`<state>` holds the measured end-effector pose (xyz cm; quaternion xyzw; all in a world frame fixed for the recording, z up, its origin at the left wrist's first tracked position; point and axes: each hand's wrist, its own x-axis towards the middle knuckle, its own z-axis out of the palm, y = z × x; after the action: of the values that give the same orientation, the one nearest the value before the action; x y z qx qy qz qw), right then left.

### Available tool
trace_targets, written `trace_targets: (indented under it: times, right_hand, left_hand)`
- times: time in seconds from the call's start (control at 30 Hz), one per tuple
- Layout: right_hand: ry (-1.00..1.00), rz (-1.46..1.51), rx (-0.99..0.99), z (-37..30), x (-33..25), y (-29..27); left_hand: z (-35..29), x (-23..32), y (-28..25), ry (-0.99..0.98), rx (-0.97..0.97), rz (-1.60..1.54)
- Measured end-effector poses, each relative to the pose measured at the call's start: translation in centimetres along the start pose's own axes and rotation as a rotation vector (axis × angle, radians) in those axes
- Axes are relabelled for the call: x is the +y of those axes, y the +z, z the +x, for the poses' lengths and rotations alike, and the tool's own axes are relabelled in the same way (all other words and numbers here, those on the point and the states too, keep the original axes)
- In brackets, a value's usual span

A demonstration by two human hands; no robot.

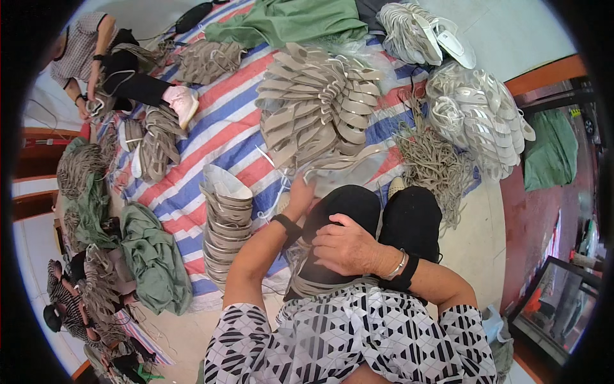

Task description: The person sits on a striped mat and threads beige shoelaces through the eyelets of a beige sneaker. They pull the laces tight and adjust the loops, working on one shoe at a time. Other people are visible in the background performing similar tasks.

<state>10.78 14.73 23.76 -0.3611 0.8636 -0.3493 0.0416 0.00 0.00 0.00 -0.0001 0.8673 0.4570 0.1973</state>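
Observation:
My left hand (301, 197) reaches forward beside my left knee, its fingers closed at the end of a beige shoe upper (345, 161). Just beyond lies a big fanned pile of matching beige shoe uppers (313, 105) on a striped sheet. Over my left thigh rests my right hand (348, 246), its thumb out and its fingers loosely bent, with nothing visible in it. White laces (276, 195) lie left of my left hand. Left of my left forearm stands a tall nested stack of shoe uppers (226, 233).
The red, white and blue sheet (220, 144) covers the floor. To the right are a heap of beige laces (435, 166) and bagged shoe uppers (476, 118). Green cloth (153, 259) lies at left. One person (96, 61) works far left, another (70, 294) lower left.

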Motion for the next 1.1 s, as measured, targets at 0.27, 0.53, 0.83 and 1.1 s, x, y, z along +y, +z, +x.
trace_targets:
  times: [0.27, 0.53, 0.83, 1.1]
  right_hand:
    - [0.020, 0.063, 0.446, -1.2, -1.5, -1.3]
    - [0.751, 0.522, 0.504, -6.1, -2.6, -4.5]
    - [0.215, -0.091, 0.750, -6.3, -1.3, -4.1]
    - [0.280, -0.122, 0.814, -7.4, -0.5, -2.9]
  left_hand:
    - [-4.4, 15.4, -8.6, 0.247, -0.020, -0.948]
    - [-10.1, 18.6, -10.1, 0.334, -0.156, -1.090]
    - [-8.8, 12.1, -11.1, 0.351, -0.446, -0.677]
    - [-14.0, 17.5, -17.7, -0.129, -0.356, -0.783]
